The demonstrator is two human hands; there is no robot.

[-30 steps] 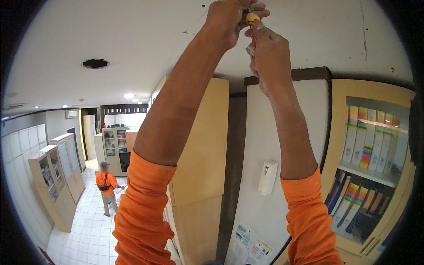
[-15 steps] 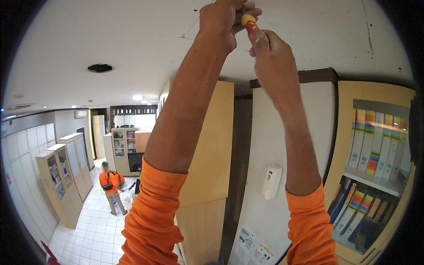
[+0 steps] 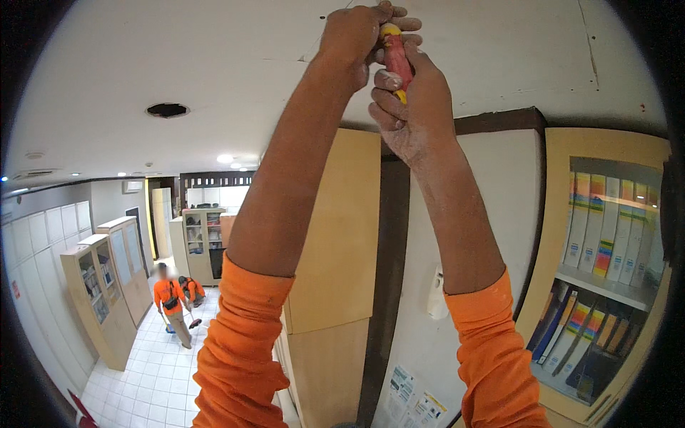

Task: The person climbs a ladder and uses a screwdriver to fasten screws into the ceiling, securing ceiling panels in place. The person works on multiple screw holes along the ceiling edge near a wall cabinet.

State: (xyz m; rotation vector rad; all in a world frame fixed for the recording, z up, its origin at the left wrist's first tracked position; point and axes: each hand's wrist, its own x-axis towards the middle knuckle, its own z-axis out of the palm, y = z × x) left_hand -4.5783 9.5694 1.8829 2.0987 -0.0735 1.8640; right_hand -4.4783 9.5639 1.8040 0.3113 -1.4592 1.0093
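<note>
Both my arms, in orange sleeves, reach up to the white ceiling (image 3: 250, 64). A screwdriver (image 3: 398, 63) with a red and yellow handle is held up there; its shaft is hidden from me. My right hand (image 3: 417, 107), dusted white, grips the handle from below with curled fingers. My left hand (image 3: 357, 36) is closed about the tool's upper end, its fingertips showing behind and past the yellow collar. Thin cut or drawn lines run across the ceiling panel near both hands.
A round dark hole (image 3: 168, 110) opens in the ceiling to the left. Tall wooden cabinets (image 3: 332, 235) and a glazed binder cabinet (image 3: 606, 271) stand close by. A white dispenser (image 3: 436, 294) hangs on the wall. Below, a person in orange (image 3: 170, 299) stands with a broom, another crouching (image 3: 191, 287).
My right hand has turned and shifted left, its fingers now showing round the handle, which stands more upright. Below, the standing person has moved slightly left, revealing the crouching one.
</note>
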